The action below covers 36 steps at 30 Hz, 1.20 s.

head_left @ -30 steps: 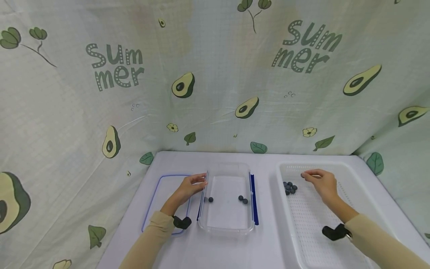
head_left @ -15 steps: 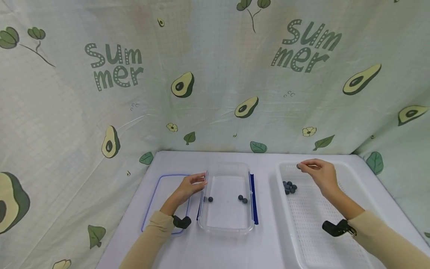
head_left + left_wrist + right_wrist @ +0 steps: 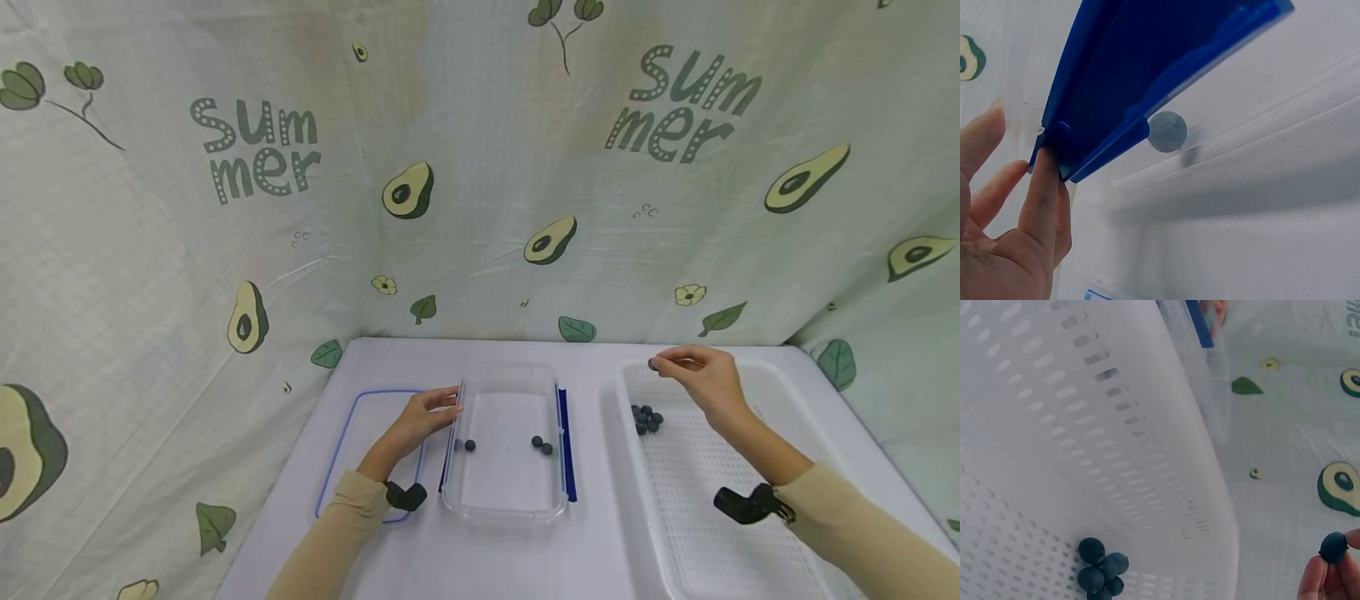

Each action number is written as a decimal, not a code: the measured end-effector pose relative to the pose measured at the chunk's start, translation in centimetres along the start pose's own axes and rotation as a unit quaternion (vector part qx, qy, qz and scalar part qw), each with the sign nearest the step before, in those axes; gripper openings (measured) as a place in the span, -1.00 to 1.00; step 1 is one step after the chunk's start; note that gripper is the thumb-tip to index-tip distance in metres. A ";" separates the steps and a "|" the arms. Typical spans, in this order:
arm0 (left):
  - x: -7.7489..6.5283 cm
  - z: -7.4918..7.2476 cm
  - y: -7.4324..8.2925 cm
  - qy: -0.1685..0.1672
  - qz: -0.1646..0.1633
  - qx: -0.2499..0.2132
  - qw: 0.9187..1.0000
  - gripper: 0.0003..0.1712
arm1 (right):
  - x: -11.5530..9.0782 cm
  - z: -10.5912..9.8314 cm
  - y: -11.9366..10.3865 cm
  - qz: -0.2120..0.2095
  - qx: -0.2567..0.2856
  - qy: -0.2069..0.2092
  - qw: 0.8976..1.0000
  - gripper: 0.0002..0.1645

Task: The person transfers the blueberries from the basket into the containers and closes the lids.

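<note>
In the head view my right hand [image 3: 708, 379] is over the far end of a white perforated basket [image 3: 626, 500], near its left wall. Its thumb and fingertips pinch a blueberry [image 3: 1334, 547], clear of the pile. Several more blueberries [image 3: 1092, 551] lie clustered in the basket below. My left hand [image 3: 420, 421] touches the left side of a clear plastic container [image 3: 506, 510]. In the left wrist view, its straight fingers rest against the container's hanging blue latch flap [image 3: 1116, 69]. A blueberry [image 3: 470, 446] near the container's left wall and two blueberries [image 3: 542, 445] toward the right lie inside.
A clear lid with a blue seal [image 3: 356, 408] lies left of the container, partly under my left forearm. Another blue latch flap [image 3: 567, 446] hangs on the container's right side. A printed cloth [image 3: 480, 167] rises behind the white table [image 3: 592, 550].
My right hand has lifted away from the pile, moving up and then left toward the basket's left wall with the blueberry between its fingertips. The left hand has stayed in place.
</note>
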<state>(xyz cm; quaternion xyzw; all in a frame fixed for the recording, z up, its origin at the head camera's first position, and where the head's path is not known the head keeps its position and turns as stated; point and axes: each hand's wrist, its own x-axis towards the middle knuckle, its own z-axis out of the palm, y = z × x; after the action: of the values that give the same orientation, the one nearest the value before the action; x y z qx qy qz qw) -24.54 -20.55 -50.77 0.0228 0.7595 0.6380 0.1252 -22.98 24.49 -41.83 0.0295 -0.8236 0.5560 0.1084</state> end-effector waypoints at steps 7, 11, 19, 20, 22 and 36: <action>-0.1 0.0 0.0 -0.003 0.004 -0.005 1.000 -0.38 | 0.2 1.2 -0.9 -0.013 0.003 -0.017 1.000 -0.58; -0.1 0.0 -0.1 -0.007 0.007 -0.003 1.000 -0.37 | 0.4 2.0 -1.3 -0.017 0.017 -0.030 0.999 -0.59; -0.1 -0.1 0.0 -0.005 0.004 -0.003 1.000 -0.37 | 0.5 3.7 -2.8 -0.014 0.049 -0.059 0.997 -0.59; -0.1 -0.1 0.0 -0.006 0.003 -0.002 1.000 -0.36 | 0.6 3.9 -2.9 -0.014 0.050 -0.062 0.997 -0.59; -0.1 -0.1 0.1 -0.007 0.005 0.005 1.000 -0.36 | 0.6 4.4 -3.2 -0.012 0.053 -0.069 0.996 -0.60; -0.1 -0.1 0.0 -0.004 0.003 0.003 1.000 -0.36 | 0.5 7.6 -3.8 -0.007 0.055 -0.113 0.992 -0.67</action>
<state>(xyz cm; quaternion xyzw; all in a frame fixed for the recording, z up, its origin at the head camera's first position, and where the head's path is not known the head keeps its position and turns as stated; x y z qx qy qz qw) -24.49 -20.68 -50.78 0.0281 0.7610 0.6358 0.1257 -23.87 16.09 -40.96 0.1040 -0.7985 0.5927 0.0170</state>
